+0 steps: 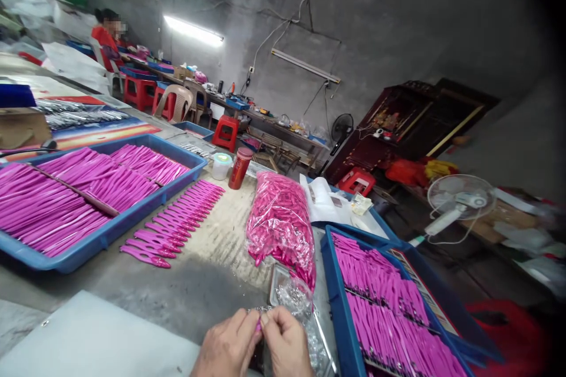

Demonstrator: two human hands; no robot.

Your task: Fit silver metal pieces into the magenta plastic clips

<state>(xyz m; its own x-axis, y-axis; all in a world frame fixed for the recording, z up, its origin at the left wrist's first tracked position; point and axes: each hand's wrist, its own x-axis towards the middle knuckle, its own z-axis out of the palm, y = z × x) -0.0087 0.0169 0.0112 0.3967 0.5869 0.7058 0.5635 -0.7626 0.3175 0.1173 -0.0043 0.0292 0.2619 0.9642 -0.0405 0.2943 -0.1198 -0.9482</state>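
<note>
My left hand [229, 346] and my right hand [287, 344] meet at the bottom centre, fingertips pinched together on a small pink plastic piece [258, 324]. Just beyond them lies a small tray of tiny metal bits in clear plastic [289, 294]. A clear bag stuffed with pink pieces [280, 220] lies behind that. A row of pink pieces [174, 223] is laid out on the grey table to the left.
Blue trays of pink pieces stand at left [95, 244] and right [338, 306]. A red bottle [239, 168] and white jar [221, 166] sit further back. A white sheet [97, 338] lies near left. A fan [460, 200] stands right; a person in red [106, 38] sits far back.
</note>
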